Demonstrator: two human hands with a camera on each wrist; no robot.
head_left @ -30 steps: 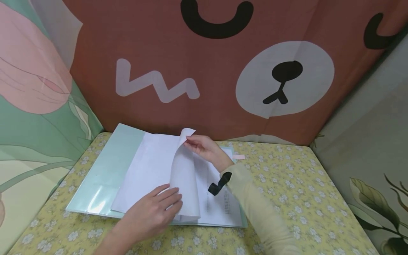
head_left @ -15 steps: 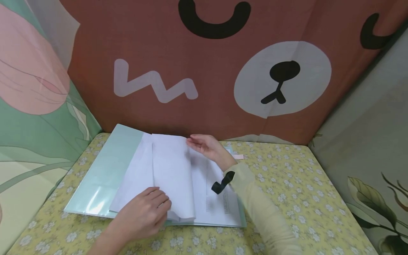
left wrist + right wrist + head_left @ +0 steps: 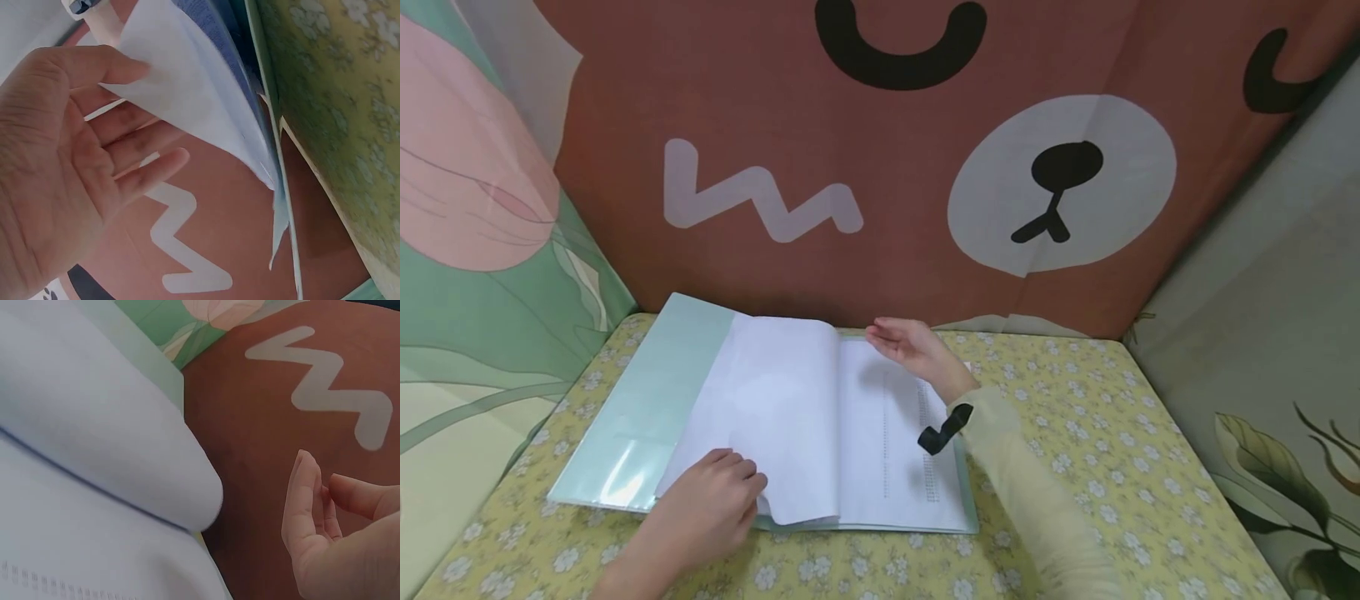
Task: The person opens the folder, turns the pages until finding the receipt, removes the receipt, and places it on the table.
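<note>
A light green folder [image 3: 647,400] lies spread on the table with white sheets inside. The sheet being turned [image 3: 790,400] curves over toward the left, its blank side up. At its lower corner my left hand [image 3: 711,500] pinches it; the left wrist view shows the thumb [image 3: 128,69] in front of the paper and fingers behind. Over the top of the right-hand page [image 3: 895,450], which bears small columns of print, hovers my right hand [image 3: 917,346]. Its fingers are loosely bent with nothing between them, apart from the sheet in the right wrist view.
A yellow floral cloth [image 3: 1075,433] covers the table. Behind it hangs a brown curtain [image 3: 910,275] with a bear print, and patterned fabric closes in both sides. A black strap [image 3: 946,429] dangles from my right sleeve [image 3: 1022,483].
My left hand has moved left, drawing the sheet over so its curl has flattened toward the left side. My right hand has let go of the sheet and shifted right.
</note>
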